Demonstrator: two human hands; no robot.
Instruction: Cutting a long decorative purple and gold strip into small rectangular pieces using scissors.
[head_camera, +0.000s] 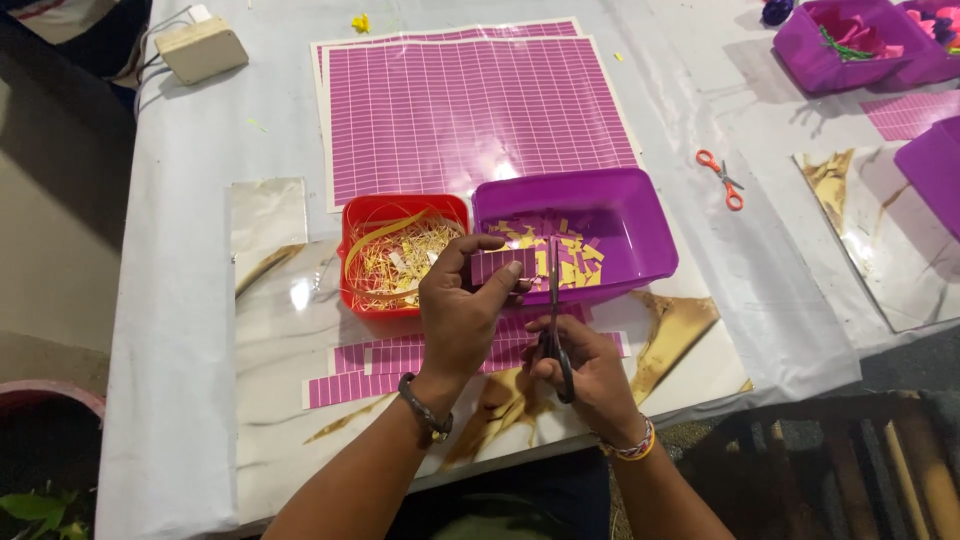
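My left hand sits in the middle of the frame. Its grip is closed on a small purple strip, pinched between my thumb and fingers. The strip sticks out to the right, just above the front edge of the purple tub.

My right hand is just below and to the right of my left hand. Its grip is closed around the handles of the black scissors. The blades point straight up in the frame and meet the right end of the strip. I cannot tell how wide the blades are apart.

Inside the purple tub lie lots of little cut pieces, purple and yellow. Right beside it, to the left, is a red tub full of thin yellow scraps.

Under my hands, more long purple strips lie flat on a shiny board on the table. Above the tubs is a big purple sheet with white lines. Small orange scissors lie far off at the upper right. A cream box sits at the upper left.
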